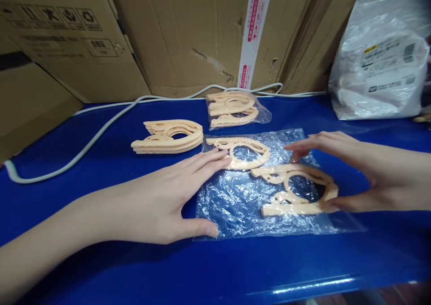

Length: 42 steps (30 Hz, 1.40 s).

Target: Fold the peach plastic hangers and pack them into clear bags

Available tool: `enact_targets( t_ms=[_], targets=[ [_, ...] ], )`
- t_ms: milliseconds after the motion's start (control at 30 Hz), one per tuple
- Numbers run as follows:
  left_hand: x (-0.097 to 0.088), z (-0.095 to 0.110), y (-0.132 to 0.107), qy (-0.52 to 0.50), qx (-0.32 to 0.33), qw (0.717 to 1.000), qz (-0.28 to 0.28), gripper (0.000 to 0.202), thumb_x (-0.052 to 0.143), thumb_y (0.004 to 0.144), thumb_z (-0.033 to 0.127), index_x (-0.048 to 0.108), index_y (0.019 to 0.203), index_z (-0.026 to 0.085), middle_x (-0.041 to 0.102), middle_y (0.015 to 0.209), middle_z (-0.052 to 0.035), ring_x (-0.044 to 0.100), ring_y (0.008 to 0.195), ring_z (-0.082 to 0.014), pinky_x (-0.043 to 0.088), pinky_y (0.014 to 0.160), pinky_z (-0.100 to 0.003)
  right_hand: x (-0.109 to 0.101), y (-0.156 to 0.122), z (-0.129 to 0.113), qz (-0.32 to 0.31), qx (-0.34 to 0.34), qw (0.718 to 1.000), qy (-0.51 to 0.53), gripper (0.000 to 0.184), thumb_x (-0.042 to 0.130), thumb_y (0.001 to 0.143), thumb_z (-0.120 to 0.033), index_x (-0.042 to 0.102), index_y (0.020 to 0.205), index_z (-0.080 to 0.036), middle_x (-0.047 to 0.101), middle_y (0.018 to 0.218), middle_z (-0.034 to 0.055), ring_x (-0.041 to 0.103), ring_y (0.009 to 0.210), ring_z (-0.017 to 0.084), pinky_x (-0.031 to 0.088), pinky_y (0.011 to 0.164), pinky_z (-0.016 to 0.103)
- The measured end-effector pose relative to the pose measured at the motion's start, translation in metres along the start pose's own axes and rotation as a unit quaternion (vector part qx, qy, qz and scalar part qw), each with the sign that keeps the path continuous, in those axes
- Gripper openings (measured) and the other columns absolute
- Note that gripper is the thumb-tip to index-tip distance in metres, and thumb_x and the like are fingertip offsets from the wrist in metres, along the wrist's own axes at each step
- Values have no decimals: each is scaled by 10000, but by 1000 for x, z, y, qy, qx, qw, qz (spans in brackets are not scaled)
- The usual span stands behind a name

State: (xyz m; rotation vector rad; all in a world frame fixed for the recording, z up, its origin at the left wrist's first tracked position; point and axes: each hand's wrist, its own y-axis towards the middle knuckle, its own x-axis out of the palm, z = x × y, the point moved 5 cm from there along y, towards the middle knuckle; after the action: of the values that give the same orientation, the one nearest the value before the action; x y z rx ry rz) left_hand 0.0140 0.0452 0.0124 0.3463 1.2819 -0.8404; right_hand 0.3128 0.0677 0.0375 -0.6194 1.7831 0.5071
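Note:
A clear plastic bag (232,206) lies flat on the blue tabletop. Two beige folding hangers are at the bag: the farther folding hanger (257,162) and the nearer folding hanger (332,190). Whether each lies inside or on top of the film I cannot tell. My left hand (168,197) is open, its fingertips on the farther hanger and its thumb on the bag's left edge. On the right, my right hand (357,170) is spread open, with the thumb at the curved end of the nearer hanger and the fingers above the bag's far right part.
A stack of folding hangers (168,148) sits left of the bag. Behind it lies a filled bag of hangers (234,109). A white cable (111,125) crosses the back. Cardboard boxes (188,35) line the rear, and a labelled plastic package (380,71) stands back right.

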Motion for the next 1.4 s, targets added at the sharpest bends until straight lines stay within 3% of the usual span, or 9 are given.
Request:
enact_targets(
  t_ms=[100,267,500,633,800,1033,1400],
  targets=[
    [1,1,0,0,-10,1000,3,981,485,827,772,120,1579,259,89,1639,-10,149,1501,-292,257,1197,-500,8,-2,3,-36,-53,998,-25,883,752,725,-601,317,1480,-456,580,1323,58,594,1136,340,597,805,437],
    [1,5,-1,-1,-12,1000,16,965,471,838,770,156,1575,233,120,1635,-15,160,1499,-284,269,1201,-471,3,-3,18,-20,-66,997,-32,803,734,760,-580,349,1456,-468,662,1097,53,639,976,300,568,758,416],
    [2,4,0,10,-14,999,37,941,461,846,767,157,1575,256,154,1631,-1,213,1489,-278,292,1199,-456,17,12,-16,-79,-15,995,53,730,679,836,-566,301,1454,-473,644,1085,-8,643,950,232,580,760,335],
    [1,5,-1,16,-9,999,41,938,474,848,755,183,1571,232,185,1625,-15,240,1482,-274,310,1194,-438,18,11,-14,-104,-11,989,100,761,680,867,-505,253,1495,-452,655,1075,-20,644,984,204,554,825,295],
    [1,8,1,15,-3,998,59,935,517,844,726,234,1560,196,226,1616,-49,275,1469,-295,321,1190,-449,21,15,-16,-102,-8,985,140,672,651,909,-465,300,1481,-424,652,958,-31,649,855,156,523,775,275],
    [2,9,-1,2,9,997,80,904,579,840,670,271,1550,202,275,1602,-74,305,1454,-316,334,1184,-455,29,29,-32,-62,-15,986,153,691,692,868,-469,394,1472,-315,632,794,-19,626,719,175,495,642,297],
    [1,9,3,-20,11,997,77,866,522,861,699,290,1544,221,292,1598,-65,306,1454,-320,330,1184,-463,27,28,-31,-20,-28,994,106,663,656,869,-495,409,1462,-332,628,712,-36,602,607,173,473,569,285]
  ],
)
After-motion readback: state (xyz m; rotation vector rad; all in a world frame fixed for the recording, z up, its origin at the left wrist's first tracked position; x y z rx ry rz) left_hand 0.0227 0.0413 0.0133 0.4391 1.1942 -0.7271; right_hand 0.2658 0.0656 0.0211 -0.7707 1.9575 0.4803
